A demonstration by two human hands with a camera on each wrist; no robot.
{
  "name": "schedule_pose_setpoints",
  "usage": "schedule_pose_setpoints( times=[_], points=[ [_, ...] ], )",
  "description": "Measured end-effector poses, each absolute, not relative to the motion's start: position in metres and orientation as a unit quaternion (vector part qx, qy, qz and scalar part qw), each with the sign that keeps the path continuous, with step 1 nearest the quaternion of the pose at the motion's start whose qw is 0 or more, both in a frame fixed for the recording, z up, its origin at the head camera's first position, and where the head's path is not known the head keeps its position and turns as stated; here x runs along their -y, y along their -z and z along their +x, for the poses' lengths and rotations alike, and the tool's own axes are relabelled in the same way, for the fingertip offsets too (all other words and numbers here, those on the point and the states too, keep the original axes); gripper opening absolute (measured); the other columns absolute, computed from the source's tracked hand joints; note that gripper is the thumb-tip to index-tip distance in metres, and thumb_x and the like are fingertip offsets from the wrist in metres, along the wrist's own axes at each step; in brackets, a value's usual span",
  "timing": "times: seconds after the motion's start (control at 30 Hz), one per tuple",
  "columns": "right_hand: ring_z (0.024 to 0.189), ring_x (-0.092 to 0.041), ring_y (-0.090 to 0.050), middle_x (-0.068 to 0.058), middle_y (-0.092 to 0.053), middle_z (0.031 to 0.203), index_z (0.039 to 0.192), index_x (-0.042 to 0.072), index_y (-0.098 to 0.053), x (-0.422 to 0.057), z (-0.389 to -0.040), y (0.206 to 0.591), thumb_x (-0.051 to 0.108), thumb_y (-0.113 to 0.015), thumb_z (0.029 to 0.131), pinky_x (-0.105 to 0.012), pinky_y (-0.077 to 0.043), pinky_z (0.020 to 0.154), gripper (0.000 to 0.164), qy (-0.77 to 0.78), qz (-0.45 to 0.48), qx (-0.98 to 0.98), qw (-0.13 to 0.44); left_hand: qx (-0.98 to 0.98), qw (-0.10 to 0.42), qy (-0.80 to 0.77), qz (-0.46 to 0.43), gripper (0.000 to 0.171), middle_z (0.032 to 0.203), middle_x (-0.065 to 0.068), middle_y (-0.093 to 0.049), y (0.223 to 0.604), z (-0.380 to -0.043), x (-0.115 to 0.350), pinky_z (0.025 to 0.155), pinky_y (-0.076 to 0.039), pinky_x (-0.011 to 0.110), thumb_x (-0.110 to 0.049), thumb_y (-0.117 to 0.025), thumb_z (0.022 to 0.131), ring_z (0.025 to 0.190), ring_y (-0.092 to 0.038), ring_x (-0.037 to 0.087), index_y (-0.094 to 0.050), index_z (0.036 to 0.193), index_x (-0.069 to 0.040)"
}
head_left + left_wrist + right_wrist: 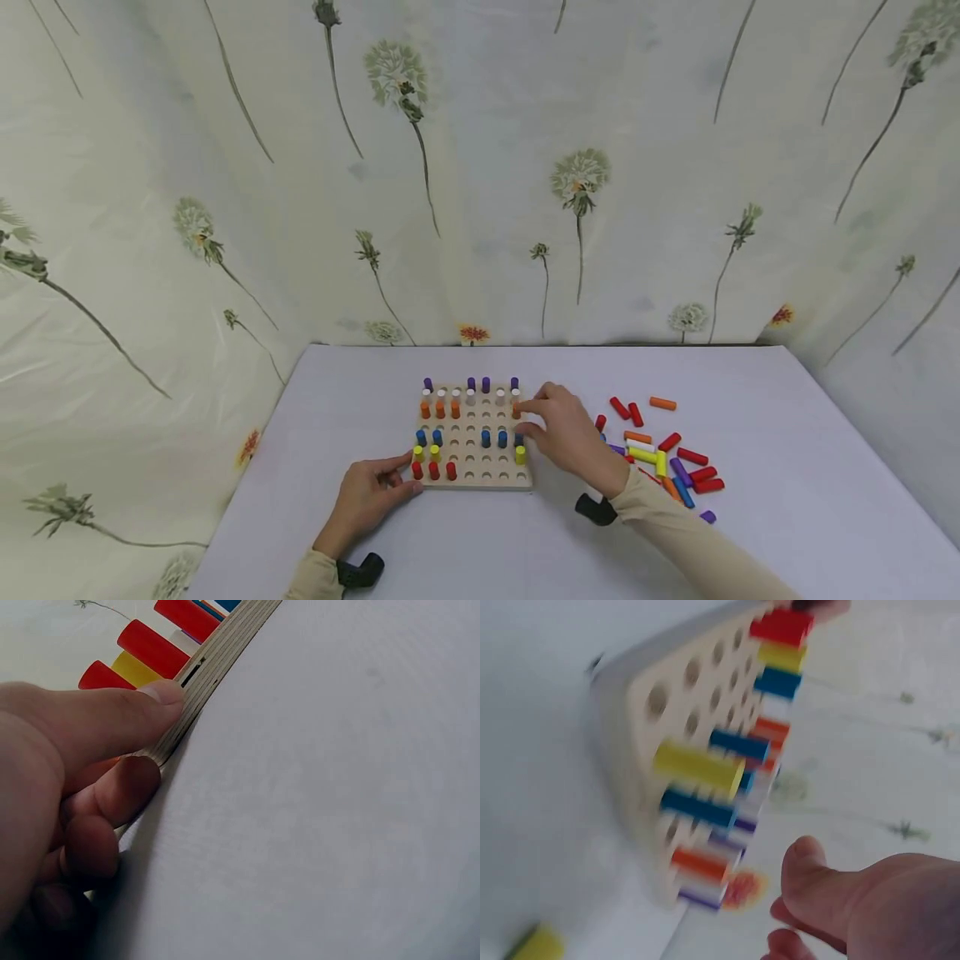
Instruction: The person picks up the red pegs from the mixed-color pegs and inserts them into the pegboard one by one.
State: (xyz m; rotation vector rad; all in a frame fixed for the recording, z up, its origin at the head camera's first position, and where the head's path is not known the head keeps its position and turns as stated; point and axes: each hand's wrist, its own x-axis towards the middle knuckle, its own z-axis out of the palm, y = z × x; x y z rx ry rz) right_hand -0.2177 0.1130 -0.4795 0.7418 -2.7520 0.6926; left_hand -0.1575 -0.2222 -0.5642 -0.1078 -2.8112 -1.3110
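Observation:
A wooden pegboard (480, 482) holds upright coloured pegs in rows of purple, white, orange, blue, yellow and red from back to front, with bare holes between them. My left hand (365, 498) grips its front left corner; the thumb (127, 724) presses the front edge beside the red pegs (154, 646). At the board's right side is my right hand (566, 429), index finger over the orange peg (699, 864) in the head view. The right wrist view shows that hand's thumb (810, 874) apart from the pegs, with nothing visible in its grasp.
Loose pegs in several colours lie scattered to the right of the board, among them an orange peg (663, 403) and a red peg (708, 485). The white table (360, 392) ends at a dandelion-print curtain (480, 208) behind and at the sides.

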Motion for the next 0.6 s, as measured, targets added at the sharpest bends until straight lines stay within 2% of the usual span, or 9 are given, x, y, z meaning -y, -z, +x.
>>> schedule_pose_setpoints(
  times=[0.2,0.3,0.5,0.6],
  points=[
    [0.099,-0.033,-0.056,-0.017,-0.062,0.109,0.124,0.003,-0.077,-0.163,-0.234,0.484,0.026,-0.093,0.083,-0.044,-0.048,0.077,0.049,-0.144,0.173,0.957,0.181,0.905,0.018,0.424,-0.029,0.049,0.072,-0.010,-0.062,0.565,-0.158,0.222,0.058,-0.036,0.022,-0.032,-0.090,0.085,0.063,-0.050,0.007,-0.078,0.129,-0.013],
    [0.104,-0.038,-0.056,-0.022,-0.061,0.115,0.128,0.002,-0.074,-0.182,-0.238,0.488,0.028,-0.092,0.084,-0.049,-0.050,0.078,0.054,-0.110,0.152,0.964,0.191,0.905,0.019,0.424,-0.028,0.049,0.072,-0.010,-0.062,0.565,-0.158,0.221,0.058,-0.036,0.022,-0.032,-0.091,0.085,0.064,-0.050,0.007,-0.078,0.128,-0.013],
    [0.101,-0.039,-0.060,-0.022,-0.066,0.109,0.123,0.004,-0.077,-0.205,-0.240,0.494,0.032,-0.089,0.086,-0.051,-0.049,0.077,0.048,-0.104,0.116,0.979,0.130,0.905,0.015,0.425,-0.022,0.049,0.072,-0.010,-0.062,0.564,-0.158,0.221,0.059,-0.036,0.022,-0.032,-0.091,0.084,0.064,-0.051,0.007,-0.078,0.128,-0.013],
    [0.091,-0.034,-0.063,-0.018,-0.070,0.101,0.115,0.005,-0.081,-0.209,-0.241,0.495,0.029,-0.088,0.088,-0.044,-0.051,0.069,0.037,-0.123,0.114,0.980,0.104,0.904,0.013,0.426,-0.020,0.049,0.072,-0.010,-0.062,0.564,-0.158,0.222,0.058,-0.036,0.022,-0.032,-0.091,0.084,0.064,-0.051,0.007,-0.078,0.128,-0.014]
  ],
)
